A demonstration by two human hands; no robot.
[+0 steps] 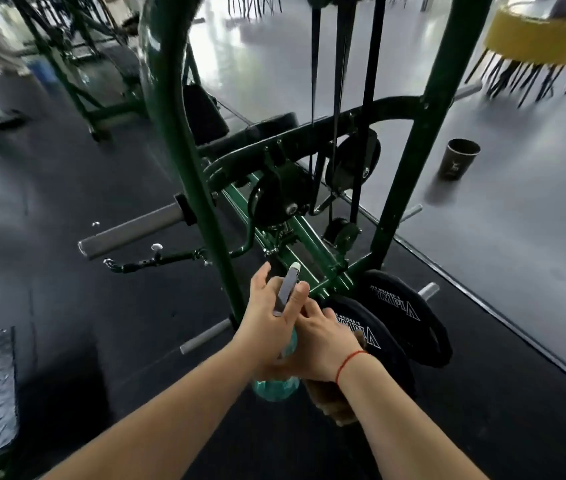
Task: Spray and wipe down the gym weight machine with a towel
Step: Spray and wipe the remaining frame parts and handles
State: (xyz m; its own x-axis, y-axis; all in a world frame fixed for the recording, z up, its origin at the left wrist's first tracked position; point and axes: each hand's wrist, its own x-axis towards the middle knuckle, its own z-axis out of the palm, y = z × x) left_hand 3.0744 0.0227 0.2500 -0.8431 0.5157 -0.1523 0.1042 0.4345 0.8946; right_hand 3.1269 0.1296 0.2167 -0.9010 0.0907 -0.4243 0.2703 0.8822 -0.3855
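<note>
Thumb and forefinger of the left grip straddle the grey head of the spray bottle. The other fingers are spread along its side, so this grip is closed round the sprayer and its white nozzle tip points forward. I take that aim as deliberate, towards the low green rails of the weight machine right ahead.

The right grip, with a red cord at the wrist, comes in from the other side. Its fingers are tucked under the left grip against the bottle's neck. From where I stand I cannot tell whether they clasp the neck or only touch it. A bunched brown towel shows beneath that palm and wrist, apparently kept there so wiping can follow the spray. How it is held is hidden.

The bottle's teal body hangs below both grips, over the black floor mat. The machine's left upright rises just beside the left grip, and two black weight plates on their pegs sit just beyond the right grip. Spraying looks like the step in hand, with wiping not yet begun.

Further right, past the mat's edge, a paper cup stands on the grey floor.
</note>
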